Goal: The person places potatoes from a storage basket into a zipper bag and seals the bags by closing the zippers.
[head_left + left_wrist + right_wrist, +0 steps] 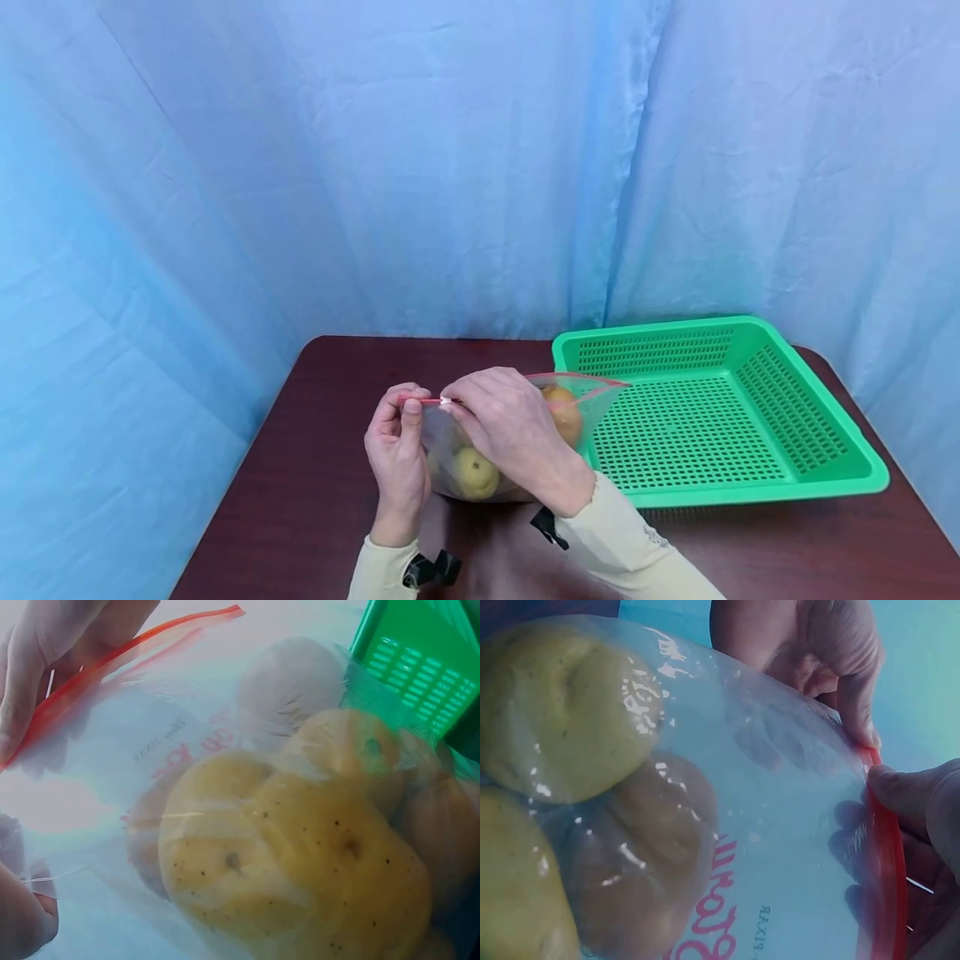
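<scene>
A clear plastic zip bag (441, 437) with a red zip edge (885, 847) stands on the table, full of round fruit. Yellow fruit (225, 832) with dark specks shows through the plastic, along with an orange-brown fruit (564, 417). My left hand (400, 471) pinches the left end of the red edge between thumb and fingers. Just right of it, my right hand (517, 429) pinches the same edge at a small white slider (446, 401). To the right of that hand, the two red strips of the mouth stand apart. Pink lettering (709, 907) marks the bag.
A green slotted plastic basket (750, 493) stands at the right of the dark red-brown table (315, 467), close against the bag's right side. Light blue curtains (450, 167) hang behind the table and along the left. Black straps (550, 527) circle the sleeves.
</scene>
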{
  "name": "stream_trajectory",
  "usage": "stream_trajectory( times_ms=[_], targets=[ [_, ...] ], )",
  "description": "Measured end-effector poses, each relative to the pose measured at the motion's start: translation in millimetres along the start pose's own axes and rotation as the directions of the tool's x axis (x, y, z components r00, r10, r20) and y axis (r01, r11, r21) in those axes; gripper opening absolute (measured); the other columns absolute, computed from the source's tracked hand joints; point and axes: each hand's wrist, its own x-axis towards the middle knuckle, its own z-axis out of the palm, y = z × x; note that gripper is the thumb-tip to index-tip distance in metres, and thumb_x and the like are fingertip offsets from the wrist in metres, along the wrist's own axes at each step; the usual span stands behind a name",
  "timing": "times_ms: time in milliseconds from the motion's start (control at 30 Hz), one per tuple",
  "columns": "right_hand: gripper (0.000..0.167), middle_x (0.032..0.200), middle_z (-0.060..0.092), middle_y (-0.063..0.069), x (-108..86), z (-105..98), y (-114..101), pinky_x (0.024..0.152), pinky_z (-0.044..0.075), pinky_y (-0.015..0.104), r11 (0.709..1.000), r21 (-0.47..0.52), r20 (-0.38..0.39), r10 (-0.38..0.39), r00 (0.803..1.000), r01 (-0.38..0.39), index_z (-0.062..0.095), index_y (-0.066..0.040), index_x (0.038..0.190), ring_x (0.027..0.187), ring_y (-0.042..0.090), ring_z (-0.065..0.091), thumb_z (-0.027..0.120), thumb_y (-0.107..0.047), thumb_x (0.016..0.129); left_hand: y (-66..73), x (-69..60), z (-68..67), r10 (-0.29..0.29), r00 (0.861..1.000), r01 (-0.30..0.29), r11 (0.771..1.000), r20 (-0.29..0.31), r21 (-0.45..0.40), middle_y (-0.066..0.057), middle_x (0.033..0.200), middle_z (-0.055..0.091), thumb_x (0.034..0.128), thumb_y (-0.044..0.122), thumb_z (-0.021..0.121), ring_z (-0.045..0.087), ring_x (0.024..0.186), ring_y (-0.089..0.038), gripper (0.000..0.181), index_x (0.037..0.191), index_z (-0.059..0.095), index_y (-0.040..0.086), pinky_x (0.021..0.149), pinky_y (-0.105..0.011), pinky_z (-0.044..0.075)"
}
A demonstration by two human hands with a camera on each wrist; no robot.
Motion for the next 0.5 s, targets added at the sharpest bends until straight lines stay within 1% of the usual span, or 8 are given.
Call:
stream_trajectory(
  times_ms=[100, 267, 333, 500],
  targets=[
    [0.007, 0.091, 0.072, -0.004, -2.7, -2, 1, 0.084, 0.055, 0.034, 1.000, 0.009, -0.014, 0.004, 1.000, -0.004, 0.073, -0.013, 0.097, 0.090, 0.016, 0.069, 0.072, -0.020, 0.098, 0.2, -0.4, -0.4, -0.007, 1.000, 0.007, 1.000, -0.001, -0.005, -0.006, 0.104, 0.065, 0.1009, 0.011, 0.067, 0.062, 0.100, -0.017, 0.011, 0.100, 0.071, 0.000, 0.088, -0.025, 0.052],
    [0.007, 0.093, 0.073, -0.003, -7.6, -5, 4, 0.084, 0.055, 0.035, 1.000, 0.027, -0.029, 0.015, 0.999, -0.014, 0.074, -0.012, 0.099, 0.091, 0.016, 0.070, 0.073, -0.019, 0.097, -0.2, -1.0, -0.9, -0.009, 1.000, 0.009, 1.000, -0.005, 0.008, -0.006, 0.104, 0.066, 0.1016, 0.010, 0.066, 0.062, 0.101, -0.017, 0.011, 0.100, 0.071, 0.000, 0.087, -0.025, 0.051],
    [0.008, 0.094, 0.074, -0.003, -9.1, -6, 5, 0.085, 0.055, 0.036, 0.999, 0.032, -0.031, 0.023, 0.999, -0.022, 0.074, -0.012, 0.100, 0.091, 0.017, 0.070, 0.075, -0.019, 0.096, -0.7, -1.0, -0.5, -0.009, 1.000, 0.009, 1.000, -0.010, -0.001, -0.006, 0.103, 0.066, 0.1018, 0.009, 0.065, 0.062, 0.101, -0.017, 0.010, 0.100, 0.071, 0.001, 0.088, -0.025, 0.051],
    [0.009, 0.095, 0.075, -0.003, -11.4, -10, 6, 0.084, 0.056, 0.037, 0.998, 0.043, -0.030, 0.037, 0.999, -0.036, 0.075, -0.011, 0.100, 0.091, 0.017, 0.071, 0.077, -0.017, 0.094, -1.5, -1.4, 1.9, 0.005, 0.999, -0.007, 0.999, -0.050, -0.032, -0.006, 0.100, 0.066, 0.1020, 0.006, 0.064, 0.062, 0.099, -0.017, 0.009, 0.098, 0.071, 0.003, 0.088, -0.025, 0.051]
  ],
)
